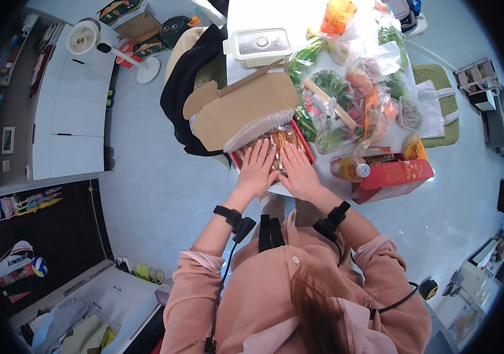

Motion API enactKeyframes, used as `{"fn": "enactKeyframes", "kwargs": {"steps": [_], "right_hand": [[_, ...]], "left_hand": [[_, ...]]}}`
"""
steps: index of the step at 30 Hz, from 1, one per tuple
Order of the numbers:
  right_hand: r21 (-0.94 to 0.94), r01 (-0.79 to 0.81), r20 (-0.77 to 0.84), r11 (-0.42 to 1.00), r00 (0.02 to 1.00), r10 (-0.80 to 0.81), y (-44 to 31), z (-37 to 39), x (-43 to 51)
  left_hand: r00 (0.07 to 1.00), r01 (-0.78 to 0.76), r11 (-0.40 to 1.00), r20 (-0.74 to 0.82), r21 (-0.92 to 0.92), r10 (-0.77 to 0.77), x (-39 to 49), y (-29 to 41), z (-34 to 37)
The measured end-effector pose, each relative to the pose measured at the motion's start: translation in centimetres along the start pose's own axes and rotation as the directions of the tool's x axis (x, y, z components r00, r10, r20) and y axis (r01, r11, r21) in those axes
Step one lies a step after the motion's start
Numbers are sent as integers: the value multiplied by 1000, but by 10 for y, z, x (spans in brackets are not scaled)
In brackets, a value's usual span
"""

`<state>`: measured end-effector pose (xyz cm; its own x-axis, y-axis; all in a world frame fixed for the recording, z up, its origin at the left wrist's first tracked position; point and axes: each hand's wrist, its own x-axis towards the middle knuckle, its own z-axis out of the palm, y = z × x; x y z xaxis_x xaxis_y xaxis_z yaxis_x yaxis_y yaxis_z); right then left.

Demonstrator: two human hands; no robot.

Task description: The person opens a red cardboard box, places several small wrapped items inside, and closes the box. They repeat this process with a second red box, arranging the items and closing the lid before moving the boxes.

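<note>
My left hand [255,168] and my right hand [298,171] lie flat, side by side, on clear-wrapped brownish packets [275,140] inside a red-edged box [304,140]. The fingers are slightly spread and point away from me; the thumbs nearly touch. Neither hand grips anything. A sheet of bubble wrap [258,129] crosses the far part of the packets. Behind it a brown cardboard flap or box [245,110] stands raised over the table's left part. What lies under my palms is hidden.
Bagged leafy greens [332,86], a bundle of pale sticks [329,102] and bagged carrots [370,108] crowd the table's right. A bottle [345,169] leans by a red carton [393,178] at the near right edge. A lidded container [260,46] stands behind the cardboard; a chair with dark cloth [176,97] is left.
</note>
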<state>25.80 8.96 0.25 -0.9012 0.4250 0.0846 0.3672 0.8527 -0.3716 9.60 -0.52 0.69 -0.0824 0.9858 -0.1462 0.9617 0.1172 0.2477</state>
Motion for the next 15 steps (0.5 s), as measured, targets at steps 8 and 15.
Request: {"fn": "enactKeyframes", "kwargs": {"steps": [8,15], "right_hand": [[64,38,86,997,995,-44,9,-12,-15],[-24,56,95,998,994,-54,10,-18,-24]], "left_hand": [[991,71,997,-116,5,-70,12,-1,15],[860,-83,991,-510,-107,18,2,5,-56]]}}
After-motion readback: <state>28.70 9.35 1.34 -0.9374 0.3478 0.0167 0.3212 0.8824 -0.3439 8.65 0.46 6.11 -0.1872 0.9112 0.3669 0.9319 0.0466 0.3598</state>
